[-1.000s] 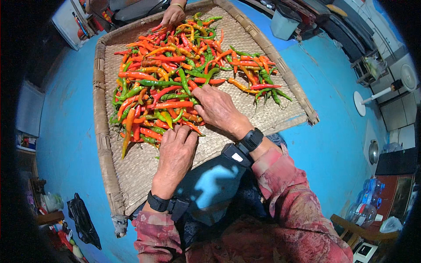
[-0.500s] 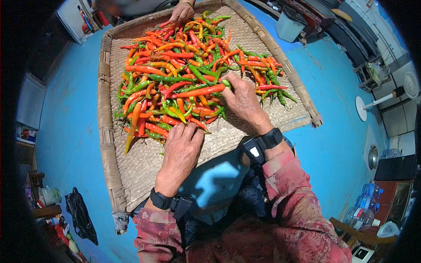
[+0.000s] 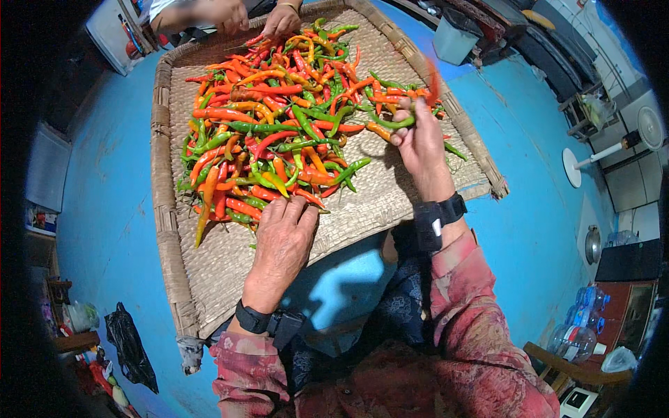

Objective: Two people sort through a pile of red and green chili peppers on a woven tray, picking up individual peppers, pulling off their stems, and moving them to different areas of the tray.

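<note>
A large heap of red, orange, yellow and green chili peppers (image 3: 279,132) lies on a woven bamboo tray (image 3: 226,279). At the heap's near edge, my left hand (image 3: 282,233) rests with its fingers stretched out, the tips against the peppers. My right hand (image 3: 424,146) is raised over the right side, closed around a curved green chili pepper (image 3: 396,123). A red pepper (image 3: 433,82), blurred by motion, stands up beyond its fingers. Beneath and behind that hand is a smaller group of peppers (image 3: 390,94), partly hidden.
At the tray's far edge are another person's hands (image 3: 282,21), one touching the peppers. A grey bin (image 3: 456,38) stands at the far right on the blue floor (image 3: 529,230). On the right is a white fan (image 3: 606,153); a black plastic bag (image 3: 129,345) lies at the left.
My right hand has moved right, away from the main heap, carrying chili peppers toward the smaller group. My left hand stays put. The other person's second hand has come into view.
</note>
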The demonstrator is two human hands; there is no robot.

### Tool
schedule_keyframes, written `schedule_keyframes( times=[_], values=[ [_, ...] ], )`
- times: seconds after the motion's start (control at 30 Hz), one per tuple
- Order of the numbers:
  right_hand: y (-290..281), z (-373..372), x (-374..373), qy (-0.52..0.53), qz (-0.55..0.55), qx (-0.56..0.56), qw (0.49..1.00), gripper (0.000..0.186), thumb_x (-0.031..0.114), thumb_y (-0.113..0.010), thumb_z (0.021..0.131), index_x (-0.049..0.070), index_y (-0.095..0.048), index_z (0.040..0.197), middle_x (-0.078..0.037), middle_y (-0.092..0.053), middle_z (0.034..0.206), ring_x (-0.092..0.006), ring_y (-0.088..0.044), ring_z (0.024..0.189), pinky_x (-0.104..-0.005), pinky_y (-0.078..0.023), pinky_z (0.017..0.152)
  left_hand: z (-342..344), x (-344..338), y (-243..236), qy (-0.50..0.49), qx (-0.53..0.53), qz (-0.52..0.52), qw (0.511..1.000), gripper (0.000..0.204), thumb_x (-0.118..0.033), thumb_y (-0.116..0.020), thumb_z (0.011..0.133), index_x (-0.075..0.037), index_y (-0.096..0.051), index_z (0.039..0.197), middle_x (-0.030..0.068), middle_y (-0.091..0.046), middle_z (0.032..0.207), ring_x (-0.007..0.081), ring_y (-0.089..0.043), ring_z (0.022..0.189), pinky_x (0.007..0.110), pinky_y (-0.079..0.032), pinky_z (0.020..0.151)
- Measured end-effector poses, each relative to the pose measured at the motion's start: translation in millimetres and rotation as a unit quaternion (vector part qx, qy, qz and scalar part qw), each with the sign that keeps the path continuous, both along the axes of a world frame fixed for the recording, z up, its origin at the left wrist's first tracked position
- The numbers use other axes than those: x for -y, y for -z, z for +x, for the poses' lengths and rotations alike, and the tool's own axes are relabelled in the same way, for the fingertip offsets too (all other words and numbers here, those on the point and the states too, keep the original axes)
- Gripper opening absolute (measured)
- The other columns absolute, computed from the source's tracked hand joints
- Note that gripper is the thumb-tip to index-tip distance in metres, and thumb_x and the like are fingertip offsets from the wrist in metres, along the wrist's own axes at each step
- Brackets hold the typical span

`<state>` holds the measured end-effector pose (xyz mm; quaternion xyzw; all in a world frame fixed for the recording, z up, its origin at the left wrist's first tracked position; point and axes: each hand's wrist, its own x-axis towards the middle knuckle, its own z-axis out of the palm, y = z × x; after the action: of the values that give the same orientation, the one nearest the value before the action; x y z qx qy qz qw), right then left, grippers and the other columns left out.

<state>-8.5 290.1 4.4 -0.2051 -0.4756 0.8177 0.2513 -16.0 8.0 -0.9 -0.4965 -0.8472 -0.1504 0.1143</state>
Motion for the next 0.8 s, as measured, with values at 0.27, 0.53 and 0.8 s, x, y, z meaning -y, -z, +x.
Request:
schedule_keyframes(
  times=[0.27, 0.53, 0.8],
  values=[
    [6, 0, 4, -0.025, -0.084, -0.034, 0.996, 0.029, 0.037, -0.05, 0.1, 0.008, -0.054, 0.099, -0.003, -0.055, 0.076, -0.0108, -0.047, 0.06, -0.0277, -0.041, 0.052, 0, -1, 0, 0.001, 0.001, 0.0, 1.0, 0.025, -0.01, -0.061, 0.081, -0.003, -0.061, 0.105, 0.0138, -0.057, 0.109, 0.032, -0.054, 0.102, 0.043, -0.043, 0.091],
    [3, -4, 18, -0.145, 0.036, 0.066, 0.987, 0.031, 0.035, -0.05, 0.101, 0.006, -0.055, 0.107, -0.001, -0.059, 0.076, -0.007, -0.051, 0.056, -0.0208, -0.047, 0.049, 0, -1, -1, 0.0, 0.002, -0.002, 1.0, 0.024, -0.01, -0.061, 0.082, -0.003, -0.061, 0.104, 0.0137, -0.057, 0.11, 0.0323, -0.054, 0.104, 0.042, -0.043, 0.092],
    [-4, -2, 6, -0.058, -0.055, -0.041, 0.996, 0.038, 0.023, -0.067, 0.093, 0.007, -0.05, 0.123, -0.001, -0.057, 0.081, -0.0061, -0.051, 0.057, -0.0218, -0.046, 0.049, 1, 0, -3, -0.001, 0.009, -0.005, 1.0, 0.024, -0.01, -0.061, 0.082, -0.002, -0.061, 0.104, 0.0138, -0.058, 0.11, 0.0324, -0.054, 0.105, 0.043, -0.043, 0.092]
  ],
)
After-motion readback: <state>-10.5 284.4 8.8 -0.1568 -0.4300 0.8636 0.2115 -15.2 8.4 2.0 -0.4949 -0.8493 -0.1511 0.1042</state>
